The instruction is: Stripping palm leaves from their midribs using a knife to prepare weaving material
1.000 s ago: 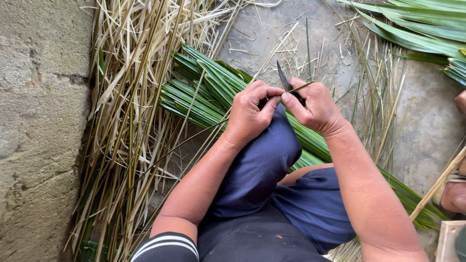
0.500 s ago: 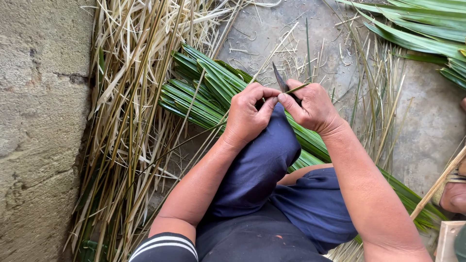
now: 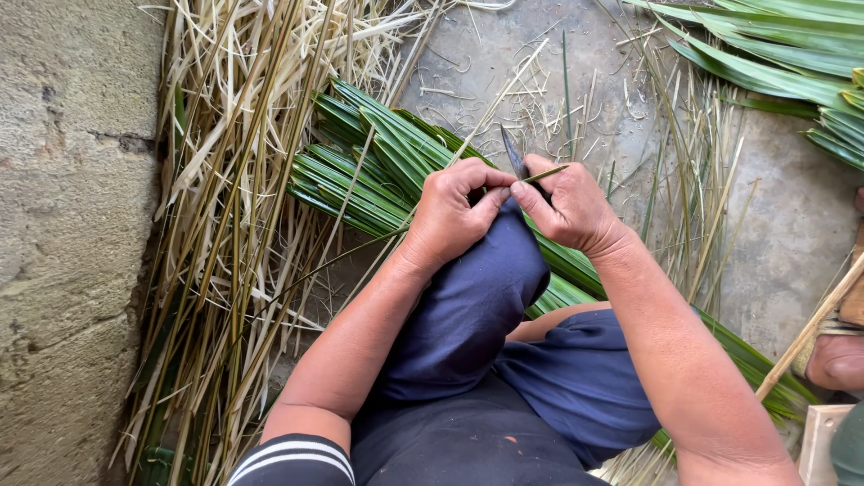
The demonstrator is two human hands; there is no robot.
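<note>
I see both hands' fingers pinching a thin leaf strip (image 3: 547, 173); the right hand (image 3: 567, 207) also grips a knife (image 3: 514, 152), blade pointing up-left, beside the left hand (image 3: 454, 214).

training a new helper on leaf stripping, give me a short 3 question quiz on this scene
1. True or false: the right hand holds a small knife with its blade pointing away from the person.
2. What lies under the raised knee? A) a bundle of green palm leaves B) a coil of rope C) a metal bucket
3. Fill in: the left hand pinches a thin leaf ____ against the blade.

Key: 1 true; 2 A; 3 strip
</note>
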